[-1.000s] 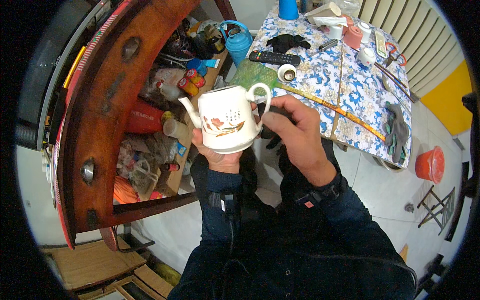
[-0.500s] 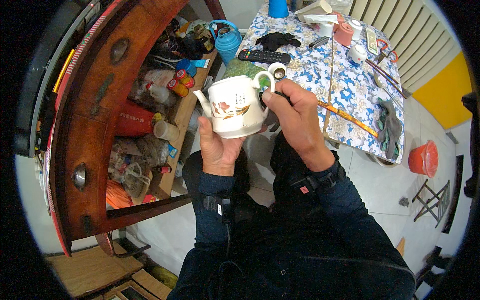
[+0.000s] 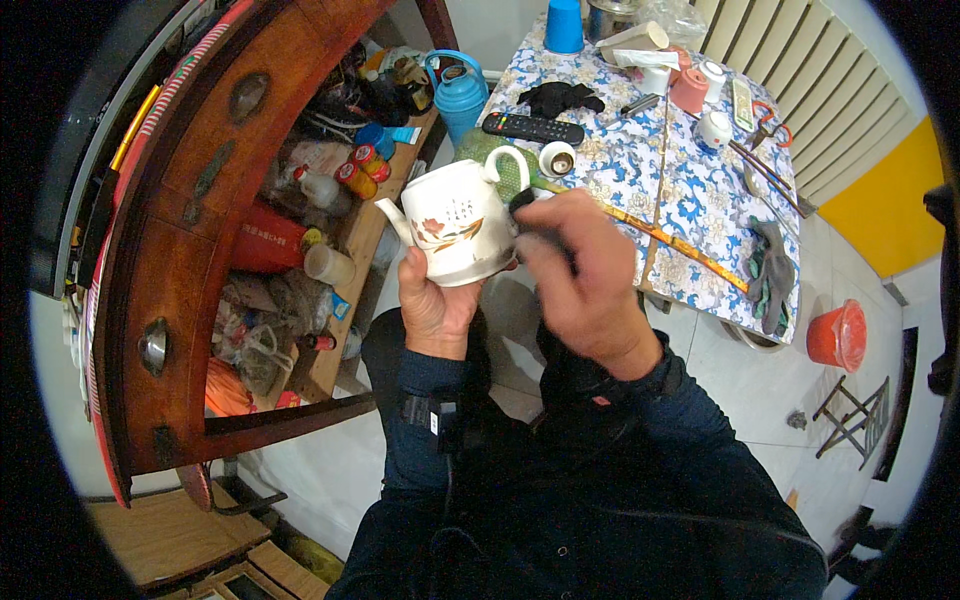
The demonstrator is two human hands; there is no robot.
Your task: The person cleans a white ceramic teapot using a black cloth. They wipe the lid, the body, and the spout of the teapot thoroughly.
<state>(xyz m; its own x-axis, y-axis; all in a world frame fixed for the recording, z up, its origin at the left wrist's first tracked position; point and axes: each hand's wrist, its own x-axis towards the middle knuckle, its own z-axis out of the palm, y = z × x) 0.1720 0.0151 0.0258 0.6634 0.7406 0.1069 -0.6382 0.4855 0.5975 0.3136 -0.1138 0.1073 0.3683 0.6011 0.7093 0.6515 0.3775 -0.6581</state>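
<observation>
A white ceramic teapot (image 3: 458,222) with a flower print is held up in front of me, lidless from what shows, its spout to the left and its loop handle up at the right. My left hand (image 3: 437,305) grips it from below, thumb on the near side. My right hand (image 3: 585,275) is curled and smeared by motion, close to the pot's right side. Something small and black (image 3: 522,200) shows at its fingertips; its kind is unclear. Behind the handle, a small white round piece with a dark hollow (image 3: 557,158) lies on the table.
A table with a blue flowered cover (image 3: 610,150) bears a remote control (image 3: 533,128), a black cloth or glove (image 3: 560,98), a yellow patterned stick (image 3: 670,240) and a grey glove (image 3: 770,275). At left stands a wooden cabinet (image 3: 180,250) beside crowded shelves. A blue watering can (image 3: 460,95) stands between.
The teapot has shifted slightly left and down and tilted. My right hand has come away from its handle and moved lower along its right side.
</observation>
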